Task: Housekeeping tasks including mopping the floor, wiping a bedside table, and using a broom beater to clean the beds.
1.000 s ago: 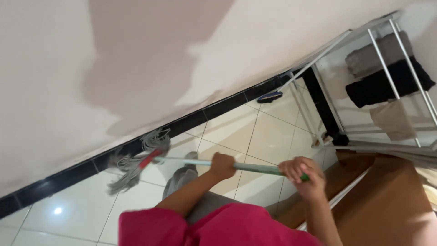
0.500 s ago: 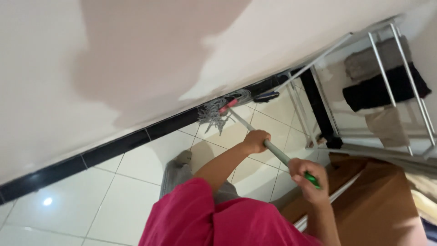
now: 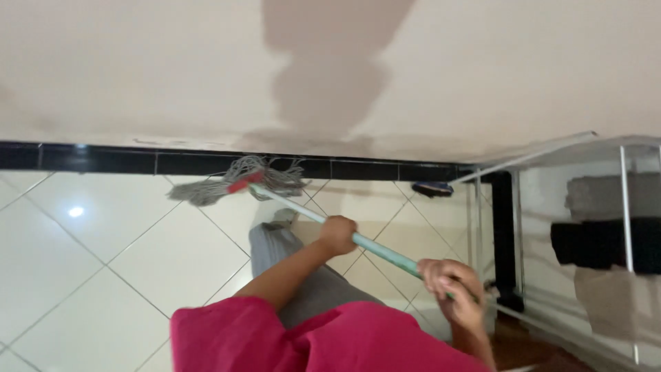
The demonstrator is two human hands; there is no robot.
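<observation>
Pale glossy tile floor (image 3: 89, 275) w/ diagonal grout lines, black skirting strip (image 3: 103, 160) along a cream wall (image 3: 138, 69). Nearest the camera: pink sleeve/shirt (image 3: 310, 341) and grey trouser leg (image 3: 289, 269) of the person. Right hand (image 3: 451, 286) is curled tight round the near end of the mop handle (image 3: 372, 248), fingers fully wrapped; left hand (image 3: 337, 234) is closed round the handle further up, approx mid-shaft. Handle is pale green, runs diagonally up-left from the hands. Beyond them the mop head (image 3: 237, 184), grey strings on a red clamp, lies spread on the tiles, touching or just short of the skirting. At the right, a white metal rack (image 3: 623, 207) w/ folded dark and grey cloths, and a small dark object (image 3: 432, 188) on the floor by the wall, too small to tell what. Progress, as a judgement: mopping is in mid-go at the wall edge; tiles show a light glare but wet vs dry can't be told, so the share done is unclear.
</observation>
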